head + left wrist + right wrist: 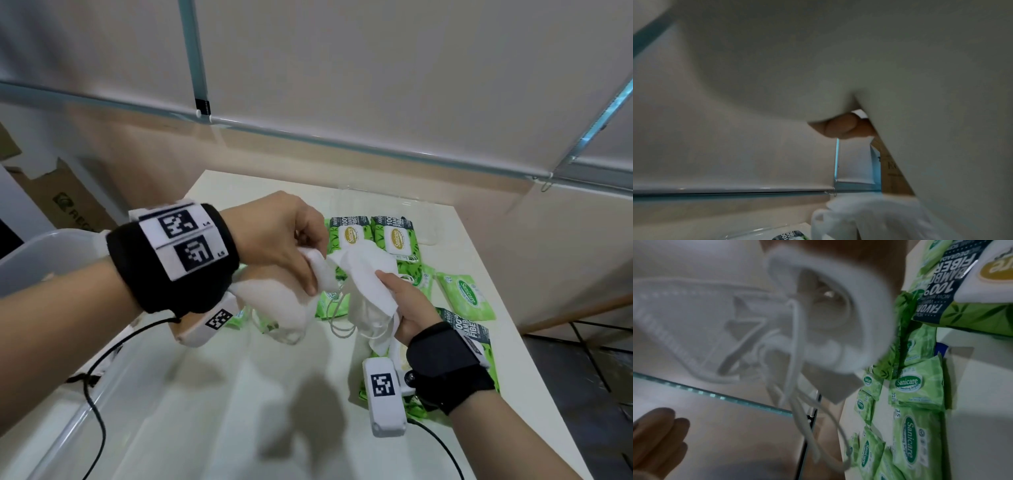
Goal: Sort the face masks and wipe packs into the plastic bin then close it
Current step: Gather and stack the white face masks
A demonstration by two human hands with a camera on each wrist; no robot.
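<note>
Both hands hold white face masks over the table, just past the bin. My left hand [310, 263] pinches one folded mask [322, 274], and another mask [274, 305] hangs under its palm. My right hand [394, 294] grips a bunch of masks [368, 287] with ear loops [337, 318] dangling. The two bundles touch between the hands. The right wrist view shows the bunch of masks [813, 318] close up. A mask [818, 65] covers most of the left wrist view, with one fingertip [840, 126] showing. Green wipe packs [467, 296] lie scattered on the white table [479, 246].
The translucent plastic bin [41, 253] stands open at the lower left, under my left forearm. Two large bamboo wipe packs [394, 240] lie at the back, another [474, 339] by my right wrist. A clear plastic piece [430, 236] lies beyond them. Cardboard boxes [65, 202] stand at the left.
</note>
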